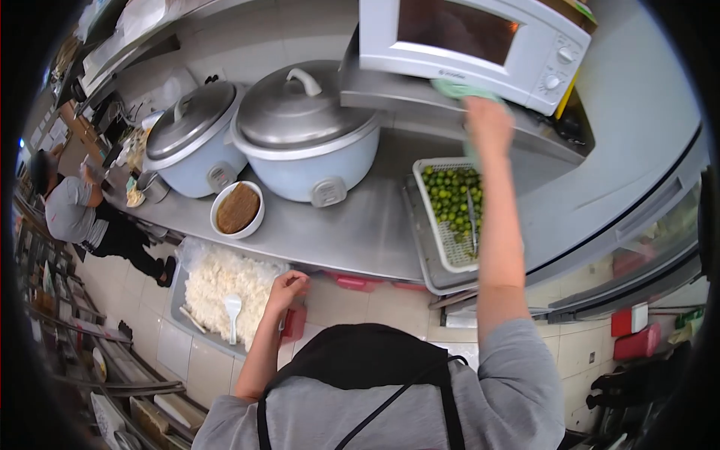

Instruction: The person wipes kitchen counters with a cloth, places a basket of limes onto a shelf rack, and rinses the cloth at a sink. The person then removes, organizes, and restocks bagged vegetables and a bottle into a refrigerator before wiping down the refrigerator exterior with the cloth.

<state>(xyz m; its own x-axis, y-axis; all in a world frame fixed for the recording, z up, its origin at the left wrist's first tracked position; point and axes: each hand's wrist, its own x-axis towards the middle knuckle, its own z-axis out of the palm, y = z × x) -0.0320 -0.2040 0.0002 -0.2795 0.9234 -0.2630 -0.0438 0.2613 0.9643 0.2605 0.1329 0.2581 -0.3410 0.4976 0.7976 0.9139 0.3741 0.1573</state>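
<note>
My right hand (489, 124) reaches up to the steel shelf (405, 90) below the white microwave (450, 34), closed on a light green cloth (469, 90) that lies along the shelf edge. Beneath that arm is a white basket (442, 251) of small green limes (450, 196) with a metal utensil in it, standing on a metal tray. My left hand (290, 289) hangs in front of the counter edge, fingers curled; whether it holds anything is not clear. Beside it is a grey tub of white rice (225, 289) with a white paddle (233, 311) on the rice.
Two large rice cookers (307, 139) (195, 142) with steel lids stand on the steel counter (337, 236). A white bowl (238, 210) of brown food sits before them. A co-worker (75, 206) stands at the far left. Red containers (637, 341) are at the lower right.
</note>
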